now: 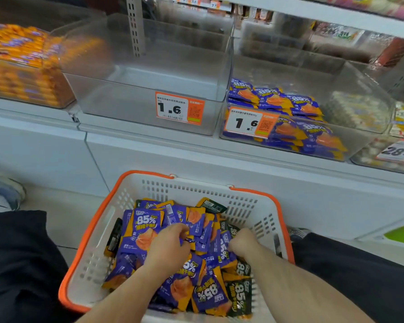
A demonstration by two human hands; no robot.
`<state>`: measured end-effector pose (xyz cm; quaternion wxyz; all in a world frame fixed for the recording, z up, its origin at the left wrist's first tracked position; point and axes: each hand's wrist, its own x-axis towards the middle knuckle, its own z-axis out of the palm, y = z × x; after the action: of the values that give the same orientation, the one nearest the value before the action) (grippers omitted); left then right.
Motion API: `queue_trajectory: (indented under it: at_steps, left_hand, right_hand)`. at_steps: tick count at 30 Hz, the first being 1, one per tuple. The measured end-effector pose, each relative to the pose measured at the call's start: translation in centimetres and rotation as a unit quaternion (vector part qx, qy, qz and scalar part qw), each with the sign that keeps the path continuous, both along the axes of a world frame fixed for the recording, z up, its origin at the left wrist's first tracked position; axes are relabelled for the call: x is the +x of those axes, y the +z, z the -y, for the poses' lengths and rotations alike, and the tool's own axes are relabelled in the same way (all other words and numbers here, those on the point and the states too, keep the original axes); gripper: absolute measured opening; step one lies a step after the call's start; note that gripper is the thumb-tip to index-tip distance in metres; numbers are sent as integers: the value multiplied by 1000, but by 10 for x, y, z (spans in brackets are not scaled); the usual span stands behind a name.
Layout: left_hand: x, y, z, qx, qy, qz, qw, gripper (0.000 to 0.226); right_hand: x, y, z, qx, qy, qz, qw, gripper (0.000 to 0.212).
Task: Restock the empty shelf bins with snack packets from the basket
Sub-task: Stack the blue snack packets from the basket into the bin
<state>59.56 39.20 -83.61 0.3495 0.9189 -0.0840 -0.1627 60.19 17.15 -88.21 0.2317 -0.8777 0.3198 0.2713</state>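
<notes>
Both of your hands were down in the white perforated plastic basket with the orange rim (98,220), fingertips buried among the glossy purple-and-orange foil snack packets (147,227), so the exact hold was hard to make out. Your left hand (170,243) had its fingers curled down round packets in the middle of the pile. Your right hand (241,242) was knuckles-up, fingers curled into the packets at the right side. A few dark green packets (239,297) sat mixed in. Forearms reached in from the bottom edge, cut off. Above, the clear rigid plastic bin with the orange 1.6 price tag (126,108) held nothing; the clear neighbouring bin on its right (359,141) was partly filled with the same purple packets. Far-left orange stock (21,66) was blurred.
</notes>
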Motion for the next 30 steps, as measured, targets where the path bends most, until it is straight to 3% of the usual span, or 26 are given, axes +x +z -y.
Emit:
queue_trajectory:
  at_steps: [3, 8, 11, 14, 17, 19, 21, 24, 26, 30]
  left_hand:
    - [2, -1, 6, 0, -6, -12, 1000, 37]
    - [8, 8, 15, -4, -27, -26, 999, 37]
    - [16, 21, 25, -40, -21, -37, 998, 46]
    - [22, 47, 38, -125, -25, -54, 990, 55]
    - [26, 79, 51, -257, -41, -69, 963, 30]
    - [28, 101, 60, -317, -13, -52, 947, 27]
    - [31, 121, 66, -365, 29, -27, 930, 26]
    - [40, 150, 76, -428, 66, 11, 901, 26]
    - [49, 169, 82, -464, 76, 34, 882, 23]
    - [68, 210, 98, -526, 53, 22, 849, 18]
  right_hand:
    - [5, 15, 1, -64, 35, 28, 997, 18]
    - [33, 83, 10, -65, 215, 27, 974, 19]
    - [48, 142, 14, -55, 286, 67, 954, 32]
    - [55, 191, 19, 0, 300, 146, 942, 36]
    - [54, 232, 16, 44, 313, 230, 920, 31]
    - [50, 250, 14, 39, 303, 294, 906, 26]
    - [43, 260, 15, -49, 295, 408, 862, 26]
    - [26, 272, 17, -135, 340, 541, 758, 33]
    - [14, 279, 16, -207, 376, 527, 733, 43]
    - [11, 280, 19, -334, 392, 467, 719, 70]
